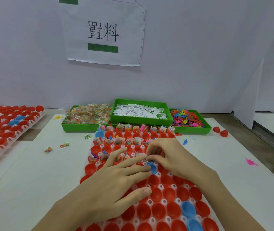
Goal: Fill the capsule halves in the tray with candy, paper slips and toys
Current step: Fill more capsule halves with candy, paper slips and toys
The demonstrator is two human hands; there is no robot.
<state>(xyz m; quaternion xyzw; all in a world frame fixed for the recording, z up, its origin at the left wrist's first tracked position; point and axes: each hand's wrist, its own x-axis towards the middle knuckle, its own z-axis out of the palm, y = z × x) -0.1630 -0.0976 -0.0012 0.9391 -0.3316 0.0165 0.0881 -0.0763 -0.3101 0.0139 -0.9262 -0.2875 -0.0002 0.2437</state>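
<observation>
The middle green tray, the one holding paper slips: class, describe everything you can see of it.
The middle green tray is a shallow rectangular bin of glossy green plastic with raised walls. It sits higher than the two green trays beside it, apparently resting on their edges. White paper slips printed with dark barcode-like marks lie loose inside. Neither hand touches it.

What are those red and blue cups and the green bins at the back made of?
The red capsule halves and blue capsule halves look like thin moulded plastic: smooth, glossy, with light glinting inside. The green bins seem to be stiffer, opaque plastic with a duller sheen and straight moulded rims. The white tray holding the halves appears to be slightly translucent plastic.
</observation>
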